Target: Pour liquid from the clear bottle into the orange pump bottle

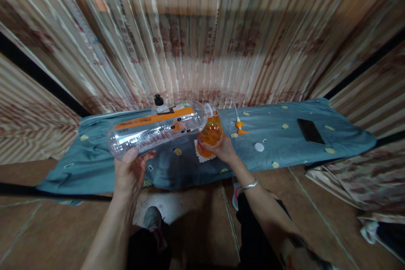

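The left hand grips the tilted clear bottle near its base, neck at twelve o'clock above the right hand, which clasps the orange bottle. Toward three o'clock, a gap separates the white disc from the phone, inside the cloth's edge

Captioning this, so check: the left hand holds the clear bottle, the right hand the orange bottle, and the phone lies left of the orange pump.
One error: the phone lies right of the orange pump, as the head view shows. The left hand holds the clear bottle, the right hand the orange bottle.
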`<state>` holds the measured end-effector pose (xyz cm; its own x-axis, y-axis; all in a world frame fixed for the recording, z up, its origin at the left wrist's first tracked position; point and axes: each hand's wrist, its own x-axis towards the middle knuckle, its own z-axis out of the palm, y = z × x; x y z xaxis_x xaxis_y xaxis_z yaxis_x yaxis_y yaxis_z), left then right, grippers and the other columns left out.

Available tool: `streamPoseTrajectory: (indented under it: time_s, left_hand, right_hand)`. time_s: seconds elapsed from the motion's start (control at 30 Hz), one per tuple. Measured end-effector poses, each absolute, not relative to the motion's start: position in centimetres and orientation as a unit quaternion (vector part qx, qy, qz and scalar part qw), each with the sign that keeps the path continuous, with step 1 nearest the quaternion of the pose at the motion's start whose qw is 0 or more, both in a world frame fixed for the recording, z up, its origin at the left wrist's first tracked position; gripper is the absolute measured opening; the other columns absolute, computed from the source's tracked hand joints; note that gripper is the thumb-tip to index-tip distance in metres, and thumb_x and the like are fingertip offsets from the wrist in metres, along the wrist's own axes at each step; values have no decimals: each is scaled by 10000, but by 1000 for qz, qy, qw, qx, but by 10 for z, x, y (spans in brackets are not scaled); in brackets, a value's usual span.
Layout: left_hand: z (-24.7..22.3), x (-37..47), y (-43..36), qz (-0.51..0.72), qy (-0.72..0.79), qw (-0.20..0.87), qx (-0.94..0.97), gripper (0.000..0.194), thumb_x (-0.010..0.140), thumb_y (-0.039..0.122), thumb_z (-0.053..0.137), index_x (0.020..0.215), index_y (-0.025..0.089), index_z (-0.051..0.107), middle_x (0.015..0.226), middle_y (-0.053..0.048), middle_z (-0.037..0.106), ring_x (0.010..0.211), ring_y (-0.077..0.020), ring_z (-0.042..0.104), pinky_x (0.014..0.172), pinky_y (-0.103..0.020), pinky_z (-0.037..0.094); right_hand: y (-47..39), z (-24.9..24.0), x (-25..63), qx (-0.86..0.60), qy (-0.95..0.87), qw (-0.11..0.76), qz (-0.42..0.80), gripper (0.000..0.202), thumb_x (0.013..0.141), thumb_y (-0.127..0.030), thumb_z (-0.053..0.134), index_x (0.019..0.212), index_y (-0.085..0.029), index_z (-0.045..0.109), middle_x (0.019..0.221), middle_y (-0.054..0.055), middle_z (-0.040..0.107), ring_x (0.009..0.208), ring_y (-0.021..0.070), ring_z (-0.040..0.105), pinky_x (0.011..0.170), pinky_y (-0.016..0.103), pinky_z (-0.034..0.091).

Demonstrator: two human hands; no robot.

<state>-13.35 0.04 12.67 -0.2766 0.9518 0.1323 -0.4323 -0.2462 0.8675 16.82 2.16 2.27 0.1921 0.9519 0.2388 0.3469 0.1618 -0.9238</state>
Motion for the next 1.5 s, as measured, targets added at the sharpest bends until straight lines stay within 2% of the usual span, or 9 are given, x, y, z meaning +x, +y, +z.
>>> streamPoseTrajectory:
  time_s: [0.23,0.4,0.53,0.7,0.9,0.97,1.1,1.17,1.5]
  left_hand:
    - [127,-136,0,704,370,474,378,667,571,503,1105,1133,261,838,836,-29,861,533,-193,707,475,-280,592]
    - [127,-137,0,697,365,478,389,626,581,498,1097,1099,271,829,763,-7,832,501,-199,687,435,-277,549]
    - [127,-136,1,703,353,487,378,693,583,454,1101,1193,272,827,779,9,835,523,-185,713,464,-245,554]
    - [127,-137,1,702,360,486,375,693,566,476,1107,1170,261,846,787,-16,837,515,-197,692,441,-267,522]
    - [124,-140,2,693,364,485,391,893,590,501,1113,1402,297,804,806,28,835,592,-207,716,493,-272,532]
    - [123,-139,2,698,359,483,388,842,582,495,1115,1343,286,820,790,21,831,571,-197,705,481,-259,525]
    - [126,-134,2,708,360,485,365,648,538,500,1120,1070,260,838,756,-3,831,501,-169,671,436,-233,508]
    - [127,-133,1,709,363,488,356,631,517,492,1125,1018,257,821,759,-3,836,500,-163,680,438,-218,514]
    - [126,-135,1,706,349,494,368,644,584,455,1099,1137,267,829,799,-5,839,512,-178,695,444,-235,522]
  right_hand:
    - [23,20,168,-580,-556,520,289,825,730,-405,1104,1444,-278,712,1345,131,925,1318,420,891,1241,644,687]
    - [22,23,168,-577,-557,524,286,823,726,-416,1098,1443,-278,717,1312,120,930,1298,412,896,1217,624,707]
    - [21,27,168,-587,-552,515,290,855,714,-418,1101,1461,-267,714,1327,140,924,1331,431,884,1220,631,704]
    - [21,27,167,-588,-552,516,289,839,707,-408,1105,1431,-266,706,1366,148,915,1360,431,873,1260,644,680]
    - [22,23,167,-580,-550,523,295,796,708,-418,1105,1376,-279,697,1340,127,925,1359,417,876,1270,642,672]
    - [22,23,168,-579,-551,524,294,791,706,-425,1109,1369,-283,702,1336,122,926,1357,418,876,1265,639,676]
    - [22,24,169,-577,-553,524,293,799,715,-442,1106,1385,-271,706,1343,139,921,1345,422,878,1242,626,694]
    - [22,25,168,-577,-553,524,293,809,720,-445,1101,1400,-265,701,1355,143,918,1342,418,878,1240,624,694]
    - [21,27,167,-576,-548,523,308,812,726,-430,1089,1422,-250,711,1385,152,916,1332,406,883,1248,612,691]
